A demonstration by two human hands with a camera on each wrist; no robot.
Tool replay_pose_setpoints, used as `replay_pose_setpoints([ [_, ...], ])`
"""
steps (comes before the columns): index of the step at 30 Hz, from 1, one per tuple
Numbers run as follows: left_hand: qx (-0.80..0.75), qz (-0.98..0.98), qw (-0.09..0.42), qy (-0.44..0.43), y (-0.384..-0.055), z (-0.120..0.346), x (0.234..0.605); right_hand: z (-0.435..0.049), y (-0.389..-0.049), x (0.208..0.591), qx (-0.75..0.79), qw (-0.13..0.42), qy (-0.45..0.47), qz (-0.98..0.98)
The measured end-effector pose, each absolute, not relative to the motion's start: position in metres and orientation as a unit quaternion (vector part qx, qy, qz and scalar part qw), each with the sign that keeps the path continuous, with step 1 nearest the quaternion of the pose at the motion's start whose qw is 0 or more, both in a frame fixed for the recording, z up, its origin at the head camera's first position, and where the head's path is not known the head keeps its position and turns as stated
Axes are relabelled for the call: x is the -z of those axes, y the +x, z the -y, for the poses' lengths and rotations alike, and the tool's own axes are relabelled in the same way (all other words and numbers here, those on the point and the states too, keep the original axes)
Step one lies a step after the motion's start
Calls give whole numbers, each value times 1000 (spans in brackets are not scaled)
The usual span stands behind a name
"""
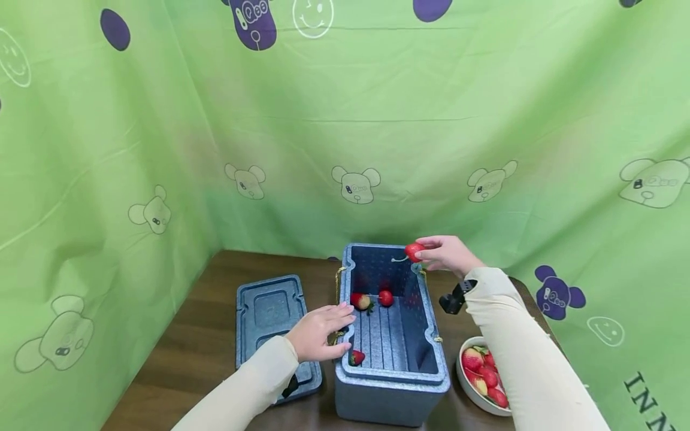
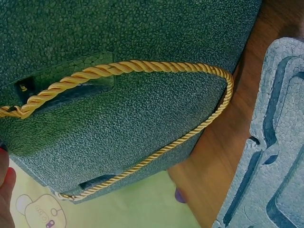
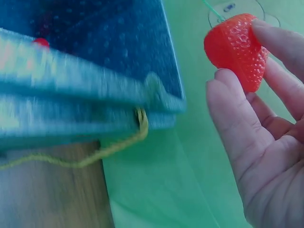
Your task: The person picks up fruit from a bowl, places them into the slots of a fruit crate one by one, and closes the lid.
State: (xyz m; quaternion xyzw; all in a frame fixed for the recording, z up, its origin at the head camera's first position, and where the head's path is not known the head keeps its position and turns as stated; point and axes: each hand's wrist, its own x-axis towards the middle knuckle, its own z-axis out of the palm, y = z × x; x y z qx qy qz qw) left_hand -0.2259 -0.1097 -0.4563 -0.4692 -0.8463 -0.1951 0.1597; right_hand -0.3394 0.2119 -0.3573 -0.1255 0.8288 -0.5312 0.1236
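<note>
My right hand [image 1: 444, 254] pinches a red toy strawberry [image 3: 237, 50] with a thin pale green stem between thumb and fingers. It holds the fruit above the far right corner of a blue-grey foam box [image 1: 390, 398]. The left hand [image 1: 323, 332] lies on the box's left rim, fingers extended and thumb spread. Inside the box, a strawberry [image 1: 360, 300] and a round red fruit [image 1: 385, 298] lie toward the far end. Another strawberry [image 1: 356, 357] is near the left wall, close to the left thumb. Only fingertips of the left hand show in the left wrist view.
The box lid [image 1: 272, 308] lies on the wooden table [image 1: 188, 353], left of the box. A white bowl [image 1: 477, 404] of red and yellowish fruits stands to the right, partly behind the right sleeve. Gold rope handles [image 2: 156, 66] hang on the box sides. Green cloth [image 1: 404, 137] surrounds the table.
</note>
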Motion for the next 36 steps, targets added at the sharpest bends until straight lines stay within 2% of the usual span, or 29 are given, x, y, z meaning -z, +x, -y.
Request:
replay_pose_setpoints([
  [10,188,840,175,-478,-226,111,457,-172,-347,360,519,136,-131,-834],
  [16,185,850,158,-468,-226,111,456,-156,-349,363,516,128,-130,-837],
  [36,189,851,152,-466,-225,110,456,-141,-348,391,539,136,-113,-823],
])
